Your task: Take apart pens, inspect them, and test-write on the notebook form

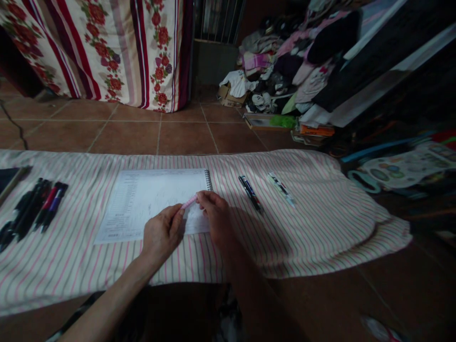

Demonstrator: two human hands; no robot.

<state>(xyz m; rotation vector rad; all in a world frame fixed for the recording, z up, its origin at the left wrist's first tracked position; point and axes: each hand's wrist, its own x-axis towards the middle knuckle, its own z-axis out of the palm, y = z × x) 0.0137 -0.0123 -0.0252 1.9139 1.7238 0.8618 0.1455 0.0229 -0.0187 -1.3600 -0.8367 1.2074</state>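
Note:
Both my hands meet over the lower right corner of a spiral notepad (149, 199) that lies on a pink-striped cloth (313, 223). A thin pink pen (188, 202) spans between them. My left hand (164, 232) pinches its near end with closed fingers. My right hand (215, 216) grips its far end with its fingertips. The notepad's top page shows faint printed lines and some scribbles.
Several dark pens (32, 209) lie in a row at the cloth's left, by a dark notebook (9, 178). To the right of the pad lie a dark pen (251, 194) and a white pen (281, 189). A floral curtain (107, 47) and a clothes pile (285, 61) stand beyond on the tiled floor.

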